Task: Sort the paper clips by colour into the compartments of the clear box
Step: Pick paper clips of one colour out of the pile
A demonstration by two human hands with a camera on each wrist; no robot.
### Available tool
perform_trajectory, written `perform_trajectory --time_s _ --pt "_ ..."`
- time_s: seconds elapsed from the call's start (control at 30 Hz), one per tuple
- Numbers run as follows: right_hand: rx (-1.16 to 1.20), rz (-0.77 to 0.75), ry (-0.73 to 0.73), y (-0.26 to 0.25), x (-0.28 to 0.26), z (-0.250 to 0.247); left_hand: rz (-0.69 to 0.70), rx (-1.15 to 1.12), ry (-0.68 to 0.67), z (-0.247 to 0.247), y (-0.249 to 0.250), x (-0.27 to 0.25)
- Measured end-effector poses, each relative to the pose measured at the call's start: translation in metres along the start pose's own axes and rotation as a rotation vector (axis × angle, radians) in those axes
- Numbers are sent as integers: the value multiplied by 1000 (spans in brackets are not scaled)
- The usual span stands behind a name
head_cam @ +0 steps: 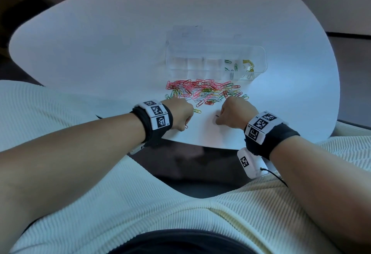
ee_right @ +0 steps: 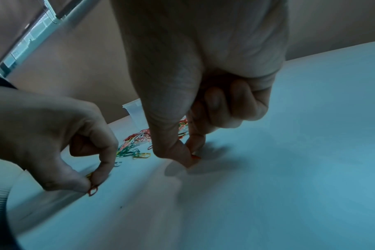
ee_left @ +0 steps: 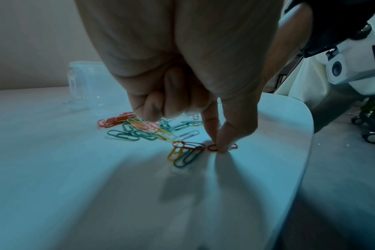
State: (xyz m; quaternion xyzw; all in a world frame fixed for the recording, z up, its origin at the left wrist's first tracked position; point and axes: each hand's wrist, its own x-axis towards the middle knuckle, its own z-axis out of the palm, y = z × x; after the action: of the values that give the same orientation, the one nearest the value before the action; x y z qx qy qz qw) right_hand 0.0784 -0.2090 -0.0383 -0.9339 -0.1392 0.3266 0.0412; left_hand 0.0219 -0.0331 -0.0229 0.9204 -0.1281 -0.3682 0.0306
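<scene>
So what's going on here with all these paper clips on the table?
A person is sorting coloured paper clips into a clear box on a white table. The left hand pinches a red clip against the tabletop, and the right hand pinches another red clip. Only green clips and yellow clips are in compartments; the mixed pile lies in front of the box.
</scene>
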Motion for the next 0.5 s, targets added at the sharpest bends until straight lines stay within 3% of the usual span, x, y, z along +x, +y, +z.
perform_trajectory --time_s 0.3,0.5 --pt "32 -72 -203 -2 -7 -2 -21 81 -34 2 6 0" --pt "45 -98 -235 -4 -9 -7 -3 65 -17 1 4 1"
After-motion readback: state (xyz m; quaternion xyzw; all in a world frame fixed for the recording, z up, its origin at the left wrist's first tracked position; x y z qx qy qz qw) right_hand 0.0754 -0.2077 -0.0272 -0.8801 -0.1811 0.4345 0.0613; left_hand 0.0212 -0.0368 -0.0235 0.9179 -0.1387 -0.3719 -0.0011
